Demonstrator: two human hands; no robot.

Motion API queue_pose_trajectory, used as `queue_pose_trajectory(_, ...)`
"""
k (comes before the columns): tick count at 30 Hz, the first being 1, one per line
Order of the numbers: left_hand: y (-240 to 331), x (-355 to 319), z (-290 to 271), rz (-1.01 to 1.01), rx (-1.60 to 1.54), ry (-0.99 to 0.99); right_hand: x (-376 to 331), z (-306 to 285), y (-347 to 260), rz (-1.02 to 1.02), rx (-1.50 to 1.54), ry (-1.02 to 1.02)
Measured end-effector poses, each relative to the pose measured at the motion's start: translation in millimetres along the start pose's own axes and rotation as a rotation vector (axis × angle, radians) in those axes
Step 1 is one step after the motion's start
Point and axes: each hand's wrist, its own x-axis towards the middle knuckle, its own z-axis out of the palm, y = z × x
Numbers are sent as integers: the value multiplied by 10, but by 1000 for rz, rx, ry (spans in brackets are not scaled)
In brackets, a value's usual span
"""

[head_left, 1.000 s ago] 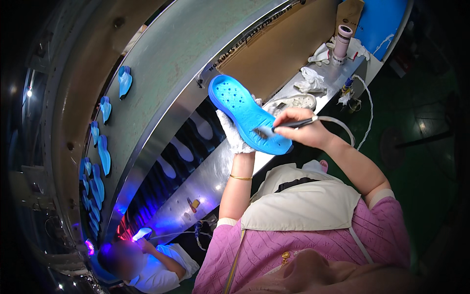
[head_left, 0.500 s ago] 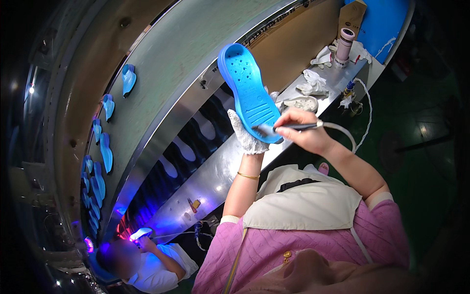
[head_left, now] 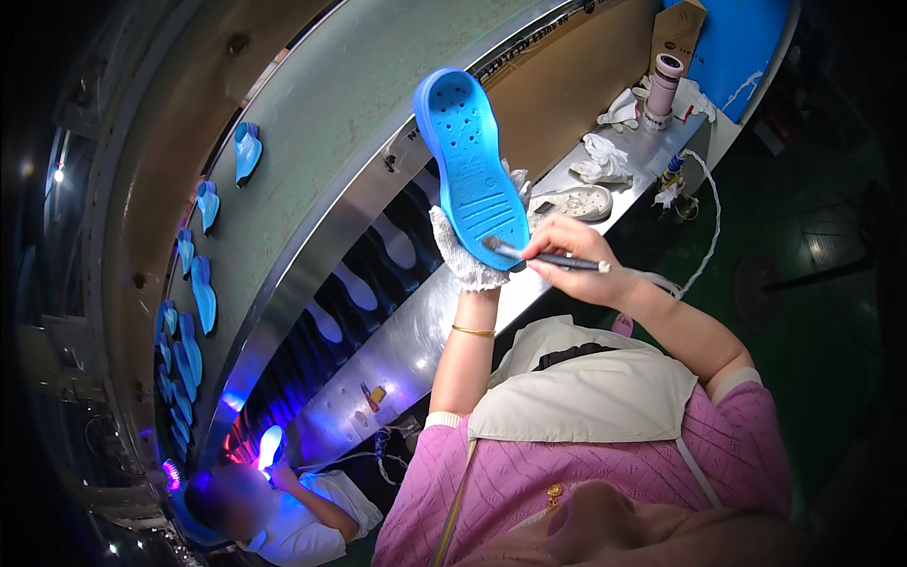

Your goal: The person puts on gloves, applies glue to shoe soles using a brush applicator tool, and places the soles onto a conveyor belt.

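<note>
The gloved left hand (head_left: pixel 462 261) grips the sole (head_left: pixel 470 180) from beneath; the right hand (head_left: pixel 578 249) pinches the brush (head_left: pixel 507 249). Steady support and light, even strokes seem wise.

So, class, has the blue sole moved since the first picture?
Yes: the sole has moved up the picture; its heel end now reaches farther across the metal rim.

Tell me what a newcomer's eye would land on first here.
Probably the bright blue shoe sole near the centre, held by the gloved left hand, with a brush in the right hand at its near end. Next, perhaps, the row of blue pieces at the left, and the glowing piece beside a co-worker at lower left.
</note>
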Motion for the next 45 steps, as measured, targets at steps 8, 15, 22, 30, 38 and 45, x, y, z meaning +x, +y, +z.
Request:
queue_pose_trajectory(8, 98, 7, -9, -41, -2, -3, 80, -142, 49, -23, 109, -65)
queue_pose_trajectory(15, 231, 41, -38, -141, 9, 64, -131, -69, 72, 258, 389, -210)
queue_pose_trajectory(22, 292, 93, -2, -261, 16, 14, 122, -119, -76, 75, 421, -66)
queue_pose_trajectory(30, 383, 257, -105, -448, 125, 144, 105, -126, 46, 28, 210, -300)
queue_pose_trajectory(38, 294, 232, 57, -613, 478, 259, 218, -395, -144, 113, 287, -353)
queue_pose_trajectory(45, 342, 230, -11, -717, 610, 195, 210, -552, -36, 91, -15, -548)
